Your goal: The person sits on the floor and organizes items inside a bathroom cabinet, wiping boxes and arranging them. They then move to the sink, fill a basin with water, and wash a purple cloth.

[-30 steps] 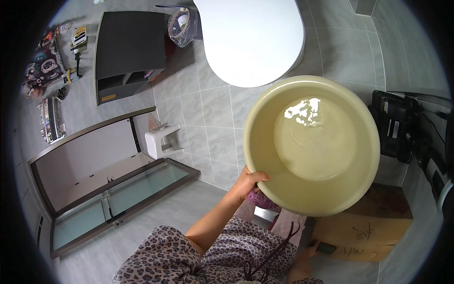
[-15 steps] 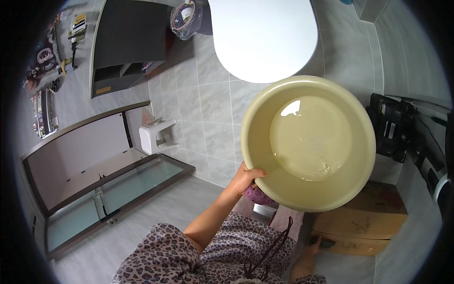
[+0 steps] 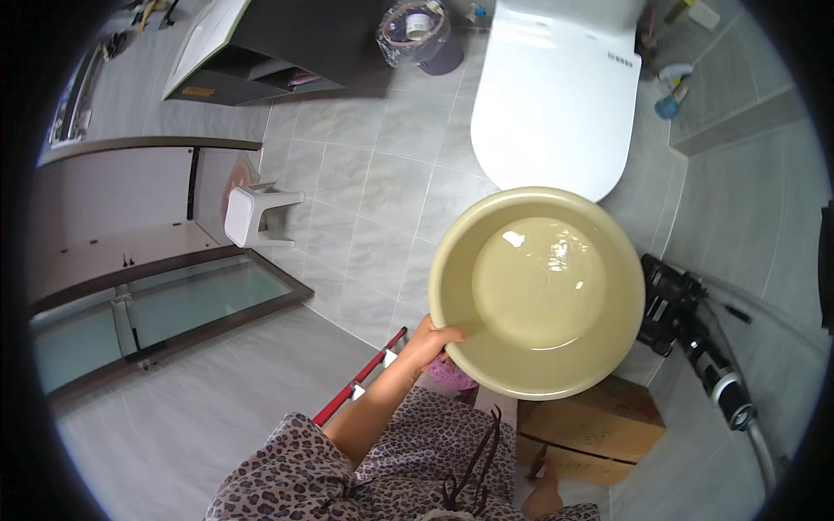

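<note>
A wide pale yellow plastic basin [image 3: 452, 252] with some clear water in it hangs over the floor in front of me. My left hand [image 3: 432, 341] grips its near-left rim, thumb over the inside and the other fingers hidden beneath. Lower down at the right, my right hand [image 3: 546, 473] is low beside a cardboard box [image 3: 599, 425], closed around a small dark thing I cannot make out. Under the basin a purple-pink fuzzy slipper [image 3: 450, 373] partly shows.
Beyond the basin stands a white toilet [image 3: 556, 104], lid down. A lined bin [image 3: 426, 43], a dark cabinet [image 3: 295, 52] and a white stool [image 3: 252, 213] are to the left. A black vacuum cleaner [image 3: 673, 304] leans at the right; a red pole [image 3: 360, 378] lies near my left forearm.
My view has shifted, bringing more of the toilet and the red pole into sight. The basin appears slightly lower and further left, still in my left hand; glints on its water have moved.
</note>
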A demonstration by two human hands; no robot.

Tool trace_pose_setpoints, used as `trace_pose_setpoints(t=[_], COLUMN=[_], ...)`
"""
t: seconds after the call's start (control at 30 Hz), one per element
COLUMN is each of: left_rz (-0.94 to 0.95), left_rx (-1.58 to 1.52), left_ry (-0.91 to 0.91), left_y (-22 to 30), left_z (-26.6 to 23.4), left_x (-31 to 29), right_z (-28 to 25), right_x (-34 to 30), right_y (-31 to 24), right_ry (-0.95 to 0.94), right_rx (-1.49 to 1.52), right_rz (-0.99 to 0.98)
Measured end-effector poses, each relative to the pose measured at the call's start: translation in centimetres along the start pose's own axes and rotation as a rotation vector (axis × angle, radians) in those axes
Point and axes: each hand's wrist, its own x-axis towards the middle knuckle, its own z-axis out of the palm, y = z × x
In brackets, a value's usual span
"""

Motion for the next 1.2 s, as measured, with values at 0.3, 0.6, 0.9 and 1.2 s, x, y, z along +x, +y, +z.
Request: trace_pose_setpoints(t=[0.3, 0.6, 0.9, 1.2], left_rz=[0.063, 0.112, 0.199, 0.271], left_rx=[-0.194, -0.314, -0.305, -0.394], left_ry=[-0.004, 0.042, 0.106, 0.235], left_y=[6.2, 16.1, 29.7, 41.1], left_z=[-5.8, -12.5, -20.9, -27.3], left_x=[-4.0, -6.7, -9.6, -10.3], right_z=[-3.8, 0.6, 11.8, 27.2], right_x=[-7.4, -25.2, -46.4, -64.8], right_y=[-4.6, -9.4, -12.7, -22.2], right_ry=[-0.708, -0.584, -0.589, -0.764], right_rx=[-0.142, -0.313, -0.493, -0.7], right_rz=[0.05, -0.421, -0.747, -1.279])
